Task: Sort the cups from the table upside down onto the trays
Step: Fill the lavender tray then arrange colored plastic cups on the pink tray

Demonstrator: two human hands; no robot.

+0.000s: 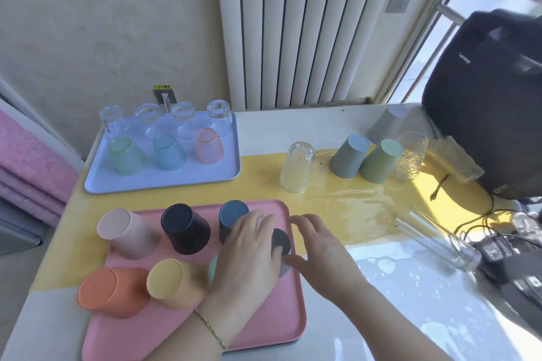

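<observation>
Two hands at pink tray (264, 325) right edge: left hand (252, 252) curled round upside-down dark grey cup (281, 239); right hand (321, 249) fingers spread loose just beside, holding nothing.

A plain lived-in room, home or office: a white column radiator (293, 29) on the cream wall, labelled wall sockets (397, 1), a barred window (457, 23), a black Lenovo laptop bag (484, 97) and charger cables (481, 223) on the bench (293, 123), folded pink blankets (32, 161) alongside

Two trays — blue tray (96, 184): four clear glasses (218, 110), three pastel cups (170, 152); pink tray (264, 325): seven cups (186, 228), counting the grey cup (280, 237) under my left hand (249, 252). Loose — three matte cups (350, 155), three glasses (297, 167).
</observation>
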